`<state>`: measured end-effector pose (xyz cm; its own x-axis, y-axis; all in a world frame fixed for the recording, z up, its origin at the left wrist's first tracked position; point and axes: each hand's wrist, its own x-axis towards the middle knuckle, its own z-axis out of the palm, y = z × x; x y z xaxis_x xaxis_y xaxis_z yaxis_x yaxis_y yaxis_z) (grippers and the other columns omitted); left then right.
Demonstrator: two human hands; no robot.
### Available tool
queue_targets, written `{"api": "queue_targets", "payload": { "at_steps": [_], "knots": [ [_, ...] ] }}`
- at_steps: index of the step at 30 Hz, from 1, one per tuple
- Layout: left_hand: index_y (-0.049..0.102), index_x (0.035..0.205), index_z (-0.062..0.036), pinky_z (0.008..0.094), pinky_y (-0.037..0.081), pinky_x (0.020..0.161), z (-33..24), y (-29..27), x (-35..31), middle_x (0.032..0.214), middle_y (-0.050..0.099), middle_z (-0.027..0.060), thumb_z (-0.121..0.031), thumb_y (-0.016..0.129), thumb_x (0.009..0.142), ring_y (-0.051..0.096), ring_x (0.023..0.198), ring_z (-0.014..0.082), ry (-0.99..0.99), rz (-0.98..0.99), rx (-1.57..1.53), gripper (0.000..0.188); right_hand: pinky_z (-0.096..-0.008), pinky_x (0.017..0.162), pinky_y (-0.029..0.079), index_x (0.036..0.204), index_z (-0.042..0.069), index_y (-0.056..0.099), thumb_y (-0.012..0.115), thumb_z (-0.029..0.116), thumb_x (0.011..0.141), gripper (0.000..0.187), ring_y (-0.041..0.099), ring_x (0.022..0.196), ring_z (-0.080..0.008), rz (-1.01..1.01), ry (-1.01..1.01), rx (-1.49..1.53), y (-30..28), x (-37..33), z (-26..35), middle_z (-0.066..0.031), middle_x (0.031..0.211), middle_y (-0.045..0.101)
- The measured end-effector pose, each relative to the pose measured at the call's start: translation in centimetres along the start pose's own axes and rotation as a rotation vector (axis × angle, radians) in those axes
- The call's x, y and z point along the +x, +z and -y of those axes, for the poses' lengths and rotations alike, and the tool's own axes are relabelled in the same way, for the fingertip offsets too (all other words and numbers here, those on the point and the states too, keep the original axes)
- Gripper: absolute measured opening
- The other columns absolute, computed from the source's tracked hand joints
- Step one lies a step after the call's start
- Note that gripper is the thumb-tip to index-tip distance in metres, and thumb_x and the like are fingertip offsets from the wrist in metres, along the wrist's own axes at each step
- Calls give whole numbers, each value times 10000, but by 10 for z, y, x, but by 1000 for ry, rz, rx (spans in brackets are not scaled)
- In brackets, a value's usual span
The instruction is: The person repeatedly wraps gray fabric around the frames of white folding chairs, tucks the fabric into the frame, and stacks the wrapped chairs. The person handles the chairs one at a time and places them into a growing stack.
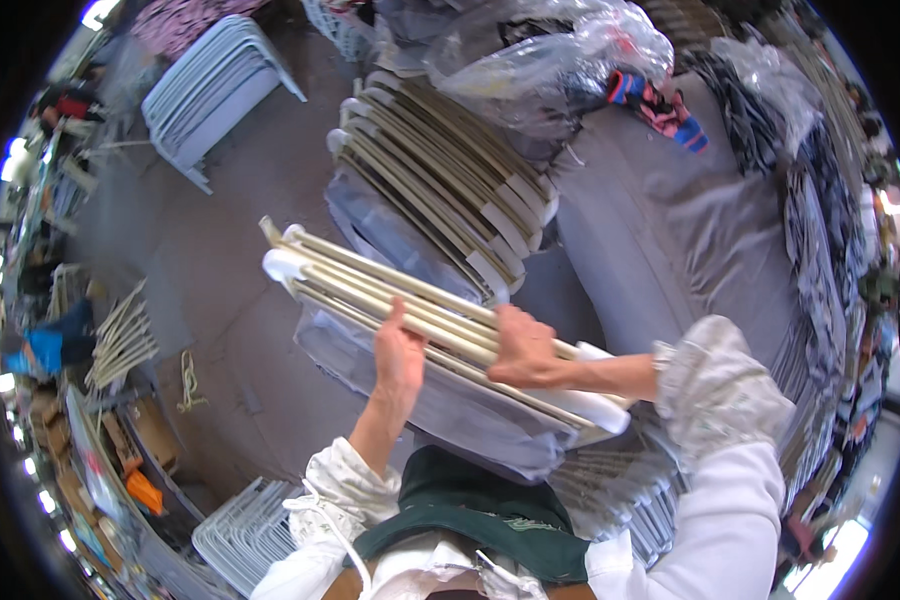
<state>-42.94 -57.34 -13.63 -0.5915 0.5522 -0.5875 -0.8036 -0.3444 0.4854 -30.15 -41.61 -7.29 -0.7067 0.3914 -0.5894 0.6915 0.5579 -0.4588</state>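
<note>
A bundle of cream metal tube frames (380, 290) lies slanted in front of me, with white pieces at both ends. My left hand (398, 358) grips its near side, thumb pointing up across the tubes. My right hand (522, 350) is closed over the tubes farther right, fingers pointing left. Thin grey-blue fabric (435, 410) hangs along the near side, below the tubes. Just beyond stands a stack of similar cream tube frames (440, 170), packed side by side. What bears the bundle from below is hidden.
A large grey cloth-covered pile (660, 220) rises on the right, with clear plastic sheeting (560, 60) behind. Pale blue frames (215, 95) stand at the far left. White tube frames (245, 530) lie near my left side. A person in blue (50, 340) is at the left.
</note>
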Motion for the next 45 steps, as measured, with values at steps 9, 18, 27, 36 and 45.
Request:
{"api": "queue_targets", "payload": {
  "at_steps": [9,18,27,36,45],
  "knots": [
    [584,1076,-70,344,508,807,2,-185,281,998,584,52,-119,558,975,583,892,184,8,-366,303,115,-456,883,462,1170,24,507,679,136,549,654,533,1087,-370,-333,-34,243,196,227,-33,-188,1110,577],
    [646,1145,-29,454,461,949,-55,-292,579,1197,626,181,-251,607,926,584,1078,354,701,571,2860,314,-493,1080,354,1232,60,551,649,58,682,558,410,1301,-372,-720,21,651,349,34,-99,-187,1350,470],
    [615,1182,-51,434,470,907,52,-234,474,1154,636,171,-291,584,931,610,1048,342,341,563,3042,348,-466,1015,372,1302,-9,465,641,411,829,657,476,1164,-405,-770,2616,498,756,-519,-186,-234,1245,515],
    [364,1489,-98,402,468,836,248,-210,297,1284,575,145,-487,524,954,595,1045,293,-33,283,2575,680,-383,702,545,1097,6,622,768,371,832,475,677,847,-254,-2149,1967,2072,931,-649,-345,-139,1011,682],
    [638,1170,-41,337,455,948,536,-210,-139,1146,649,118,-231,577,966,606,1076,243,-332,1598,2282,286,-309,532,510,871,21,669,869,334,725,400,648,576,-187,-2269,1943,2030,899,-738,-280,-61,697,652]
  ]
}}
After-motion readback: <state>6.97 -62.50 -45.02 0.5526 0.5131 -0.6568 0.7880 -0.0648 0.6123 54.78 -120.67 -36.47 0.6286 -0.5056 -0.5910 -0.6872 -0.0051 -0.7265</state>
